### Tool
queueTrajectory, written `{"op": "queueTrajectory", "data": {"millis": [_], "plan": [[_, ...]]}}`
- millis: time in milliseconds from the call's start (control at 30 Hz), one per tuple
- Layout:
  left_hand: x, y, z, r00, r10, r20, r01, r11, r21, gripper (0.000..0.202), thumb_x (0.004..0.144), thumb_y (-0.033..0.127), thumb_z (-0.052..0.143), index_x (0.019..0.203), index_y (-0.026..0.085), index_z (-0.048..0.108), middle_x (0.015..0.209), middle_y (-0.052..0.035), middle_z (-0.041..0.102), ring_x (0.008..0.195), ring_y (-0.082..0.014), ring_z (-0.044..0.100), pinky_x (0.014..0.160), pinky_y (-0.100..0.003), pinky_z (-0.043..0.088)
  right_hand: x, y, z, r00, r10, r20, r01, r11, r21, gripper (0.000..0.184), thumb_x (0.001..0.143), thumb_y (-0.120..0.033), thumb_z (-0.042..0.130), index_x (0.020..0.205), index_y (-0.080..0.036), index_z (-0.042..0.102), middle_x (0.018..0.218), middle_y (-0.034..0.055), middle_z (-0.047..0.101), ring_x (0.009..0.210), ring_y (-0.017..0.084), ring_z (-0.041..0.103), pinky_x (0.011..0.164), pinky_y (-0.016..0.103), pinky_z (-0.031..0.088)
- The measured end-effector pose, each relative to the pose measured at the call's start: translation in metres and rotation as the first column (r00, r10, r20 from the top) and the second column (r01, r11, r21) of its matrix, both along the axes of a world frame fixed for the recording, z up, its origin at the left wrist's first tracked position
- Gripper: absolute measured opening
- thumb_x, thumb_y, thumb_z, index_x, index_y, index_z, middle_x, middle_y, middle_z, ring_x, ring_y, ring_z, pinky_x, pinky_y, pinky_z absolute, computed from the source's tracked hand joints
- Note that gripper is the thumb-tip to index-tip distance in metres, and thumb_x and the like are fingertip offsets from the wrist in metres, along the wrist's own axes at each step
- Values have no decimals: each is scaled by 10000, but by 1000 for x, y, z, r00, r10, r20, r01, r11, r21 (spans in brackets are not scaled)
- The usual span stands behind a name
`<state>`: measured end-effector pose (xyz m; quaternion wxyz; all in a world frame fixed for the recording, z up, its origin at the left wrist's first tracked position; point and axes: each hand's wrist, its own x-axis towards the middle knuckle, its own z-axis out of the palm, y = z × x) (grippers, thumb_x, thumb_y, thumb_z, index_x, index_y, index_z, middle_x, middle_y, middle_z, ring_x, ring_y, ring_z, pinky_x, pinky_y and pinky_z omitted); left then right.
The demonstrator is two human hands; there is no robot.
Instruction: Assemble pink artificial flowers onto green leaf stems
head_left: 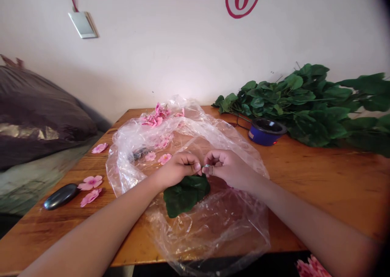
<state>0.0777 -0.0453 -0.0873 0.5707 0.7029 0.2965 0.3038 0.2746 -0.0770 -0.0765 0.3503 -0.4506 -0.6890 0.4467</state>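
Observation:
Above the middle of the table, my left hand [184, 167] and my right hand [224, 166] meet fingertip to fingertip, both closed in a pinch. A dark green artificial leaf [185, 195] hangs just below my left fingers, which seem to grip it at its upper end. Something small and pale shows at my right thumb and fingertips, too small to name. Under both hands spreads a crumpled clear plastic bag [213, 228]. Pink artificial flowers [157, 115] lie on the bag's far part, with a few single blossoms [165, 159] beside my left hand.
A blue pot [264, 135] with a dark inside and a red light stands at the right, before a heap of leafy green stems [307, 102]. Left on the wooden table [319, 187] are loose pink blossoms [90, 182] and a black oval object [61, 196]. A dark sack [36, 118] sits beyond the left edge.

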Motion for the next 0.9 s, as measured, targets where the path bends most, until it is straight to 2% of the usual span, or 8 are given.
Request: {"op": "queueTrajectory", "data": {"millis": [200,400,633,900], "plan": [[0,0,3,1000,-4,-3,4,1000,18,94,734,219,665,670,155,641,671,1,631,668,-122,549,689,-251,418,1,1,-2,1000,2,-10,-3,1000,-9,93,768,-238,686,783,-192,606,715,-16,652,659,131,587,612,262,417],[0,-1,3,1000,8,-27,-7,999,38,103,753,242,654,690,161,640,683,4,635,677,-124,554,692,-256,423,0,2,-2,994,40,-101,-46,997,-55,77,768,-192,671,777,-195,594,703,-15,681,685,143,641,671,281,462],[0,-1,0,999,-39,-35,41,996,74,159,815,273,636,716,150,654,715,-18,654,692,-128,572,690,-256,433,0,2,-4,985,81,-154,-94,992,-84,120,770,-262,712,766,-193,614,724,1,702,713,155,661,717,307,487],[1,-1,1,998,-44,-43,48,994,99,167,835,264,611,713,155,649,724,-21,660,720,-143,607,716,-273,461,0,3,-5,982,75,-173,-92,991,-94,223,765,-381,748,764,-197,623,732,4,707,730,164,668,742,322,500]]}}
